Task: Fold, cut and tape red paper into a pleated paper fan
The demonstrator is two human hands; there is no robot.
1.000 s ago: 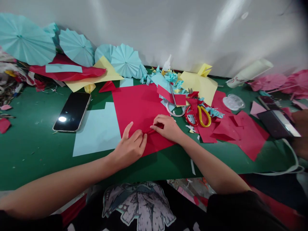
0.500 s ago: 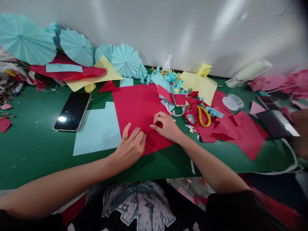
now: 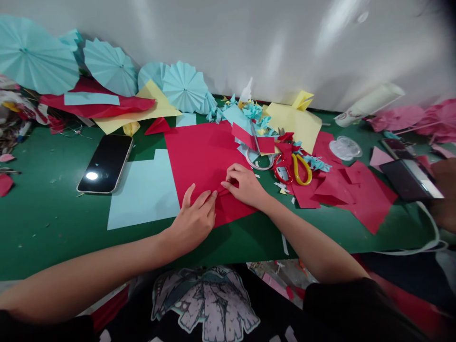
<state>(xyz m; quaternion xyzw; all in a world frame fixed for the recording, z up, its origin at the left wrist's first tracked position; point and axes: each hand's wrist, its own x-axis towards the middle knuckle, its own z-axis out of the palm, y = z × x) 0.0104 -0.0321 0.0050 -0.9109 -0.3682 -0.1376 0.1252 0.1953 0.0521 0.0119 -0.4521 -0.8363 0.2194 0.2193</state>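
A large sheet of red paper (image 3: 203, 152) lies on the green table in front of me, over part of a light blue sheet (image 3: 144, 194). My left hand (image 3: 195, 216) rests on the lower part of the red sheet, fingers bent and thumb raised, with its fingertips by a small folded piece of red paper (image 3: 223, 192). My right hand (image 3: 244, 186) pinches that folded piece between thumb and index finger. The fingertips of both hands are close together, and what lies under my left fingers is hidden.
A phone (image 3: 106, 164) lies at the left. Scissors with red (image 3: 282, 170) and yellow handles (image 3: 301, 169), tape (image 3: 259, 159) and red scraps are right of the sheet. Pleated blue paper rounds (image 3: 185, 89) stand at the back. Another person's hand (image 3: 445, 194) shows at the right edge.
The fingers of my left hand have shifted slightly on the red paper and look a little straighter. My right hand keeps its pinch. The view has shifted slightly.
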